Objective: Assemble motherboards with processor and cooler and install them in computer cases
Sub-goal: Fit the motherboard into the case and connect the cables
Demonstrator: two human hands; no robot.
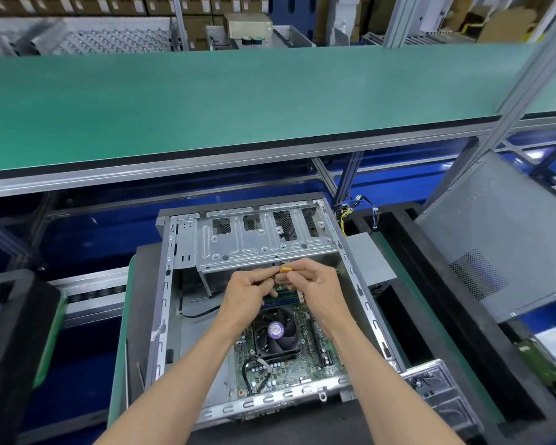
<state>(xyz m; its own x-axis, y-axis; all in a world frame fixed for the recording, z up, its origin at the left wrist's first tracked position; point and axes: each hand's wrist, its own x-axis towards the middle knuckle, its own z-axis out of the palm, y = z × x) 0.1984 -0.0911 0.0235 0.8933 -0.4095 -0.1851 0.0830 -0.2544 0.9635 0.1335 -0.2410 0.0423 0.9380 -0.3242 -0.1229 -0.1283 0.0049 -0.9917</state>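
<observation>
Your motherboard [289, 364] already sits in the open computer case [167, 284], its CPU cooler [276, 332] mounted, so you look to be at the cabling step. Your left hand [251, 293] and right hand [315, 287] meet above the memory slots, just below the drive cage [264, 239]. Both grips are closed to a pinch around a small orange connector [285, 269]; its dark lead is barely visible. Next, you probably need to line it up with its header and press it straight down.
</observation>
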